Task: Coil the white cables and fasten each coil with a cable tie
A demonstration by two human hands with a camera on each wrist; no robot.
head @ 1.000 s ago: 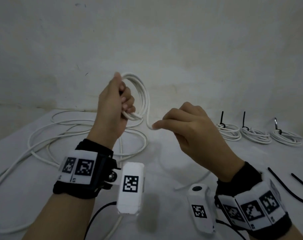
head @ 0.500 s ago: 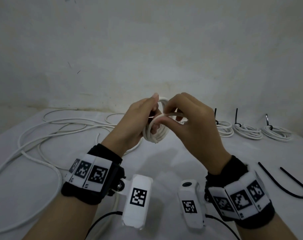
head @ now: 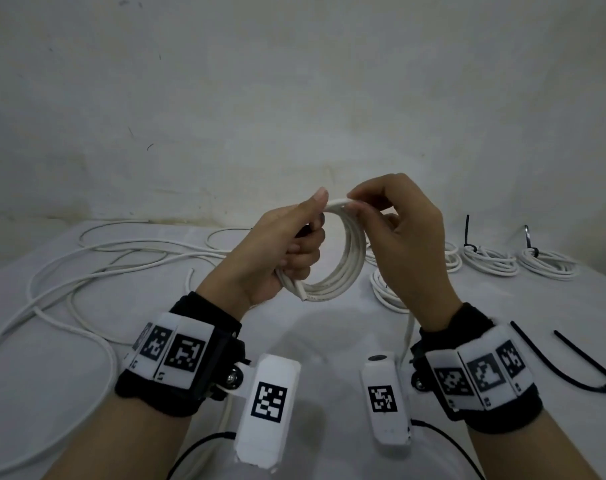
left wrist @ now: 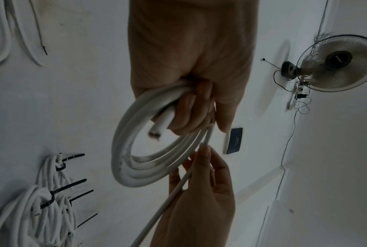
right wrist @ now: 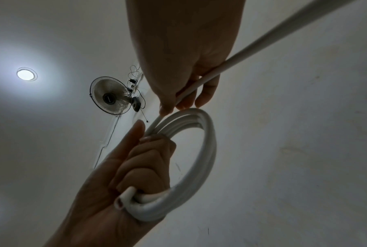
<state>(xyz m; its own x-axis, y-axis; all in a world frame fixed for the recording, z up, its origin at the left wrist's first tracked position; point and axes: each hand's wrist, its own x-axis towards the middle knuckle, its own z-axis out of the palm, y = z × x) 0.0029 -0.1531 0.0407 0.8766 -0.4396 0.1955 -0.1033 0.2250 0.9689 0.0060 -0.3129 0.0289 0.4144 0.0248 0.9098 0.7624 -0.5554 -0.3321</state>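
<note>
Since 0.5 s ago both hands rose a bit w/ the coil (head: 343,258), now more upright and rounder. Left hand (head: 277,251) grips its near side, fingers curled thru the loops; right hand (head: 402,237) pinches the loose strand (left wrist: 174,192) at the top. Coil sits between them, above the table (head: 86,341). Cable looks light, springy, smooth, so prob. best held where the loops bunch.

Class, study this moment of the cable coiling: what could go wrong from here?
1. The coil has no tie yet; if the left hand loosens, the loops may spring apart.
2. The free strand in the right hand could snag the loose cables on the table.
</note>
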